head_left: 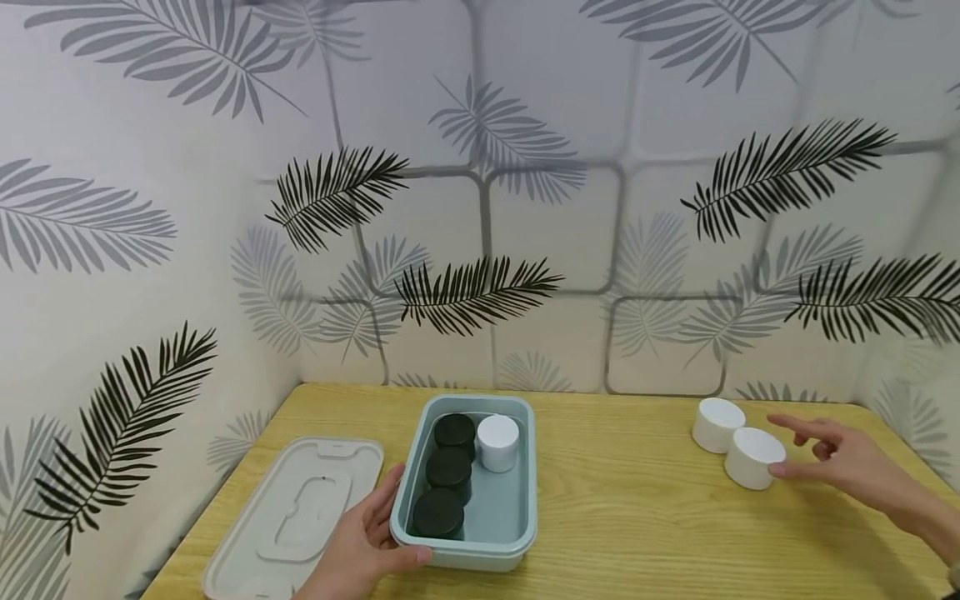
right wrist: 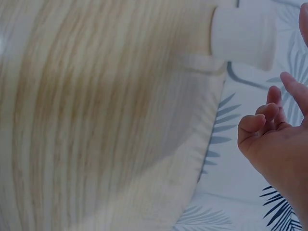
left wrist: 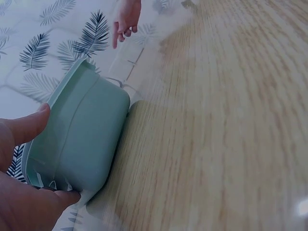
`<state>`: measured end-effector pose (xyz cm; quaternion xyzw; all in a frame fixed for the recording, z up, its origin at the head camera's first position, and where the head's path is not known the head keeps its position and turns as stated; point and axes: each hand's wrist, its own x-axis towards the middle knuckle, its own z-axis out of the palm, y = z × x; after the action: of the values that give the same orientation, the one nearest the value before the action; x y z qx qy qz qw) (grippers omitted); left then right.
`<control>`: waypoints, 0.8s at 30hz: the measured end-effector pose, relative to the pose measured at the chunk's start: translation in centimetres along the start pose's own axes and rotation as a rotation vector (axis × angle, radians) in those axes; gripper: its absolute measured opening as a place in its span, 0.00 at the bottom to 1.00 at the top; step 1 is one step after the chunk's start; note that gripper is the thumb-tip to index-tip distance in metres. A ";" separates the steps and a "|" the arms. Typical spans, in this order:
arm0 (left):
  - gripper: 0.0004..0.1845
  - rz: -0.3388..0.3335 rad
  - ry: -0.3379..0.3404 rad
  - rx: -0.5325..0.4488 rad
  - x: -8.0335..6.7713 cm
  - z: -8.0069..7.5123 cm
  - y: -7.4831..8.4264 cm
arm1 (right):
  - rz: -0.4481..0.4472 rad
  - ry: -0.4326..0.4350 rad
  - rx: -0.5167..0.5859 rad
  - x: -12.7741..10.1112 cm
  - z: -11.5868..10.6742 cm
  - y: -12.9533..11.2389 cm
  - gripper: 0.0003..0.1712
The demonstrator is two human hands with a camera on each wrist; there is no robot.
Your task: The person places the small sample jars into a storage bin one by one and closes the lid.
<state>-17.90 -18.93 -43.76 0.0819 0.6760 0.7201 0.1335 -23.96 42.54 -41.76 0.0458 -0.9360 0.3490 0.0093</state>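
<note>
My left hand grips the near left corner of a blue-green plastic box, thumb at the front rim and fingers along the left side. The left wrist view shows the thumb and fingers around the corner of the box. Three black-topped round jars stand in a row along its left side, with one white round jar at the back right. To the right, my right hand reaches in beside two white jars, index finger extended and thumb tip at the nearer jar's edge. Its other fingers are bent, holding nothing.
A pale rectangular lid with a recessed handle lies left of the box, partly behind my left forearm. The wooden table ends at a leaf-patterned wall covering at the back and left.
</note>
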 end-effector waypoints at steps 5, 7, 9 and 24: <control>0.60 -0.022 0.019 0.017 0.1 0.1 0.1 | 0.016 -0.020 0.021 0.5 0.4 1.1 0.46; 0.60 -0.025 0.028 0.015 0.1 0.3 0.2 | 0.006 -0.014 0.032 0.7 0.6 1.4 0.45; 0.60 -0.022 0.035 0.017 0.1 0.4 0.2 | -0.006 0.003 0.042 0.7 0.8 1.8 0.43; 0.62 -0.009 0.061 0.034 0.3 0.7 0.2 | -0.016 0.023 0.067 0.9 1.5 2.5 0.39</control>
<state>-17.98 -18.22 -43.51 0.0592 0.6921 0.7102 0.1145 -25.04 43.35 -44.50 0.0495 -0.9232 0.3806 0.0212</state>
